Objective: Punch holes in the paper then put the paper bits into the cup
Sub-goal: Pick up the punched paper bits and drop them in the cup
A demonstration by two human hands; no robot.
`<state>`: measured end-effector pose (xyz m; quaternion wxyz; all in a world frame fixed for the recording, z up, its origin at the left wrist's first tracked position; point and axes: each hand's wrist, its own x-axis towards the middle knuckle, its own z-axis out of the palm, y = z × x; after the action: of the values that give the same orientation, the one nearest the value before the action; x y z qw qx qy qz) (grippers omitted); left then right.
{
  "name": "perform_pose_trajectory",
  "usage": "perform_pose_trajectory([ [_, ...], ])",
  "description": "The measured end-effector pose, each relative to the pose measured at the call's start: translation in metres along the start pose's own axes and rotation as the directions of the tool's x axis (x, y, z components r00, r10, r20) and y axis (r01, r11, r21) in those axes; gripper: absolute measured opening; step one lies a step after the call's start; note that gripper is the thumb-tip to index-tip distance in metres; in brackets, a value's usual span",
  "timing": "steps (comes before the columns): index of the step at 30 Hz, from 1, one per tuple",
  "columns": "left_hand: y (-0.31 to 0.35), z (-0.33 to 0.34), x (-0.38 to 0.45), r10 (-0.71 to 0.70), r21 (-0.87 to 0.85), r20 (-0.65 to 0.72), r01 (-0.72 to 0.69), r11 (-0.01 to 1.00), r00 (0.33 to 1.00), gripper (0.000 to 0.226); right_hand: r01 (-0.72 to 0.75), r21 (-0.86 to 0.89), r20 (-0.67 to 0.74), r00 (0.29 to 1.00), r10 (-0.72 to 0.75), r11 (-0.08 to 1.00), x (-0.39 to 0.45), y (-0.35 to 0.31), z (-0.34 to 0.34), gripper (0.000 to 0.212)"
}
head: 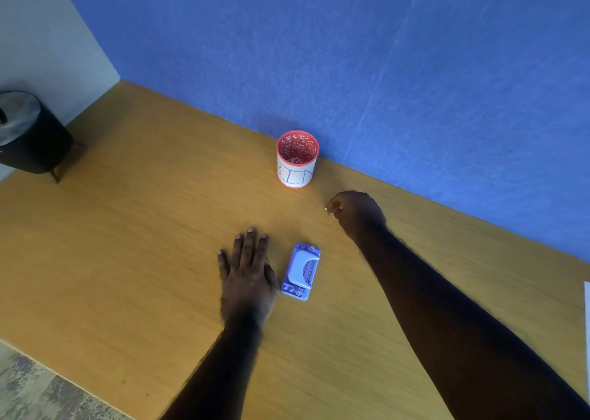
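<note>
A red cup point(297, 159) with a white label reading "BIN" stands upright near the blue wall. A light blue hole punch point(301, 271) lies on the wooden table point(127, 244). My left hand point(247, 274) rests flat on the table just left of the punch, fingers spread, holding nothing. My right hand point(354, 210) hovers right of and below the cup with its fingers pinched together; small white paper bits point(326, 209) show at the fingertips. The edge of a white paper sheet point(586, 324) shows at the far right.
A blue felt wall point(383, 52) runs along the table's far edge. A black round bin on legs point(28, 132) stands on the floor beyond the table's left corner. Grey carpet point(38, 391) shows at the bottom left.
</note>
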<state>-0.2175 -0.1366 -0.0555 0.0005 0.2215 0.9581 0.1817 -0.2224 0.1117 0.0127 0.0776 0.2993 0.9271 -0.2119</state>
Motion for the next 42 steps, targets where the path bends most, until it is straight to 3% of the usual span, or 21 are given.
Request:
perform_pose_trajectory([
  [3, 0.000, 0.000, 0.000, 0.000, -0.001, 0.000, 0.000, 1.000, 1.000, 0.056, 0.001, -0.020, 0.006, 1.000, 0.000, 1.000, 0.000, -0.002, 0.001, 0.021],
  [15, -0.002, 0.001, 0.000, 0.007, 0.006, 0.008, -0.007, 1.000, 1.000, 0.056, -0.064, -0.370, 0.001, 0.998, 0.069, 0.927, 0.017, -0.038, -0.008, 0.018],
  [30, 0.004, -0.008, 0.000, -0.011, -0.003, 0.036, 0.011, 1.000, 0.999, 0.055, -0.052, -0.419, 0.056, 0.995, 0.083, 0.906, 0.026, -0.053, -0.007, 0.022],
  [34, 0.003, -0.007, -0.001, -0.009, 0.001, 0.039, 0.009, 1.000, 0.999, 0.055, -0.082, -0.305, 0.037, 0.994, 0.098, 0.949, 0.020, -0.041, -0.004, 0.024],
  [38, 0.001, -0.006, -0.001, -0.003, 0.006, 0.036, 0.003, 1.000, 0.999, 0.055, -0.171, 0.035, 0.050, 0.984, 0.169, 0.985, 0.023, -0.007, -0.016, 0.030],
  [42, 0.002, -0.005, 0.000, -0.009, 0.004, 0.045, 0.009, 1.000, 0.999, 0.056, -0.136, 0.377, -0.004, 0.989, 0.148, 0.916, 0.015, 0.017, -0.030, 0.020],
])
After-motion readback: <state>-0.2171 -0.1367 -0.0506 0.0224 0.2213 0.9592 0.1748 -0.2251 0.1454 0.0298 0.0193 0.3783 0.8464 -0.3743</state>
